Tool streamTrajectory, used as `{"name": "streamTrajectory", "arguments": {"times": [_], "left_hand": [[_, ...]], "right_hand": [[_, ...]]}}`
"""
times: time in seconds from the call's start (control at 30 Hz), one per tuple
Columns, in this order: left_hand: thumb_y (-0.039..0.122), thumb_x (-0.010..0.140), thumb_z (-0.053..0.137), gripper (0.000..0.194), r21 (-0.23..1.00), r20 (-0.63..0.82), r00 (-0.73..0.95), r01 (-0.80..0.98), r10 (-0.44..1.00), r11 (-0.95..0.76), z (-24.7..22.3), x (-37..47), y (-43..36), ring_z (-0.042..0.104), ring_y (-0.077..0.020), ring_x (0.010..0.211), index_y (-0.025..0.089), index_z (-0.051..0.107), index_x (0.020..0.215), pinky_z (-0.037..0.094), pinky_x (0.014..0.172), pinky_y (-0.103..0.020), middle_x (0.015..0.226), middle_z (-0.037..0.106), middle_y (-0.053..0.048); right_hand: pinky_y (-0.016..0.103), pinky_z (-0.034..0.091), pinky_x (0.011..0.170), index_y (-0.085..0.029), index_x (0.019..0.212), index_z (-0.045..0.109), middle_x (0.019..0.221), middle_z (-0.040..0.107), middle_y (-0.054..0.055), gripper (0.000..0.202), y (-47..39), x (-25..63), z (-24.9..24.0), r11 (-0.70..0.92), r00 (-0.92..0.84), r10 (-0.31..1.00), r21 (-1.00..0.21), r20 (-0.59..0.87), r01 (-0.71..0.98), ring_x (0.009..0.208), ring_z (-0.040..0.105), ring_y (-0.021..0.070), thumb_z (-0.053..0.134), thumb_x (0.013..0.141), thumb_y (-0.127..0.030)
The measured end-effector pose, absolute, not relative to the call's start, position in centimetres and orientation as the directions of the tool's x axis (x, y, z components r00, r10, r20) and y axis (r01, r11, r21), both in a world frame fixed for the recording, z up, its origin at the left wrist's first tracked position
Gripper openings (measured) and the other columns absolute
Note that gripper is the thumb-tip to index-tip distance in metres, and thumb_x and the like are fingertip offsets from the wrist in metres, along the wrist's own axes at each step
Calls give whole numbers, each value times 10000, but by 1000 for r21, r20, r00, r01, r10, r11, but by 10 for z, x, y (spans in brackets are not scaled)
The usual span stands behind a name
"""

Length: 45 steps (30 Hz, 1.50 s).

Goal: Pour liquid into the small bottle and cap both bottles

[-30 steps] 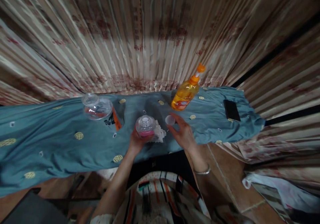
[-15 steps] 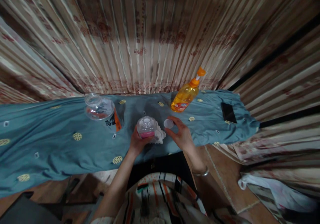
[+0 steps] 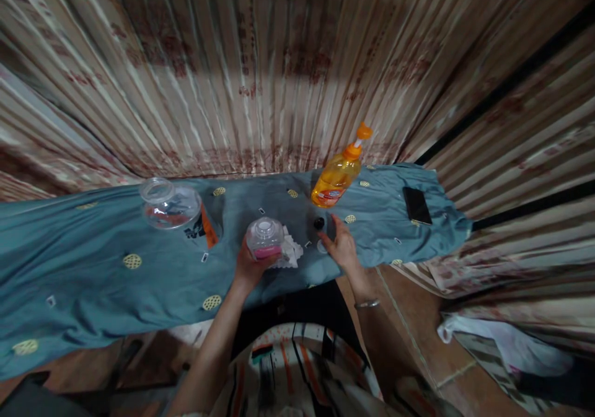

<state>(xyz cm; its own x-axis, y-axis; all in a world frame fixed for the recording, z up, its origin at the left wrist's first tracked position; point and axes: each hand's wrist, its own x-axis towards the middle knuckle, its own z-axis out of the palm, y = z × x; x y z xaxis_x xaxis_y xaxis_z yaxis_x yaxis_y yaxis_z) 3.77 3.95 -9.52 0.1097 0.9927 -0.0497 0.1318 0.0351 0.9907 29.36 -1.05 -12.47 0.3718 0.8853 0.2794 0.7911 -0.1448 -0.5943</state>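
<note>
In the head view my left hand (image 3: 251, 267) is wrapped round a clear plastic bottle (image 3: 264, 234) with a pink label and an uncapped neck. Crumpled white tissue (image 3: 292, 251) lies against the bottle's right side. My right hand (image 3: 343, 243) is over the cloth with thumb and forefinger apart. Close to its thumb, a clear round lid (image 3: 322, 246) appears to rest on the cloth. A small black cap (image 3: 318, 223) sits just left of the fingertips, apart from them as far as I can see.
An orange dish soap bottle (image 3: 335, 178) with a pump stands behind my right hand. To the left is a clear round jar (image 3: 170, 206) with an orange and black label. A black phone (image 3: 417, 206) lies at right on the teal cloth (image 3: 162, 287). Curtains (image 3: 260, 119) hang behind.
The lid, pinched in my right hand before, is now low by the thumb, and the fingers have spread. The black cap has come into sight. My left hand keeps its hold on the bottle.
</note>
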Motion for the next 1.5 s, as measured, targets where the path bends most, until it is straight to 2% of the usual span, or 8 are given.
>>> {"name": "streamTrajectory", "arguments": {"times": [0.1, 0.23, 0.37, 0.43, 0.63, 0.87, 1.07, 1.5], "left_hand": [[361, 501, 852, 645, 993, -55, 113, 113, 992, 42, -94, 38, 39, 697, -309, 1009, 212, 634, 1089, 547, 911, -428, 1079, 752, -105], [350, 497, 859, 666, 991, -71, 125, 125, 990, 55, -95, 38, 38, 697, -302, 995, 212, 621, 1104, 540, 915, -429, 1067, 752, -99], [303, 515, 865, 667, 994, -66, 138, 100, 988, 53, -97, 37, 37, 697, -288, 987, 204, 605, 1122, 548, 894, -424, 1061, 749, -94], [288, 527, 861, 626, 995, -64, 143, 90, 988, 51, -98, 37, 37, 701, -278, 948, 196, 612, 1093, 555, 871, -424, 1022, 748, -81], [299, 518, 871, 632, 996, -82, 126, 30, 989, 79, -97, 41, 35, 695, -241, 848, 179, 598, 1076, 571, 797, -403, 936, 741, -38], [347, 552, 868, 573, 999, -40, 148, 32, 988, 35, -99, 41, 33, 679, -231, 863, 204, 604, 1041, 555, 818, -381, 942, 727, -20], [365, 555, 853, 592, 998, -45, 161, 59, 986, 36, -98, 40, 35, 687, -234, 864, 209, 603, 1068, 544, 809, -371, 945, 734, -14], [364, 538, 852, 582, 994, -57, 143, 96, 988, 43, -98, 39, 36, 682, -249, 863, 213, 595, 1039, 541, 805, -392, 931, 722, -17]], "right_hand": [[506, 459, 1093, -132, 1357, 533, 1364, 616, 201, 510, 10, 296, -118, -127, 296, 932, -576, 209, 808, 1305, 565, 331, 592, 860, -234], [498, 541, 981, -157, 1174, 638, 1123, 732, 164, 335, 22, 288, -97, -87, 224, 961, -598, 159, 796, 1082, 694, 316, 590, 843, -174], [391, 581, 923, -225, 1211, 598, 1143, 717, 64, 326, 25, 260, -35, 247, -17, 959, -805, 283, 540, 1010, 713, 220, 634, 901, -316], [383, 568, 947, -237, 1204, 610, 1157, 707, 50, 312, 26, 243, 5, 396, -182, 918, -811, 352, 430, 1059, 691, 217, 643, 912, -344], [371, 545, 958, -309, 1120, 656, 1131, 720, 5, 228, 37, 212, 78, 578, -558, 798, -547, 227, 605, 1088, 668, 229, 623, 911, -224], [361, 529, 847, -211, 1066, 641, 1057, 699, 78, 228, 46, 204, 96, 747, -760, 649, -199, 13, 634, 1012, 654, 257, 599, 882, -83], [332, 498, 680, -244, 949, 660, 808, 676, 42, 128, 46, 196, 97, 709, -708, 704, -119, 62, 695, 781, 649, 241, 623, 893, -135], [334, 529, 850, -203, 1017, 644, 920, 713, 39, 259, 51, 192, 111, 828, -828, 558, -25, -55, 560, 893, 650, 218, 607, 856, -3]]}}
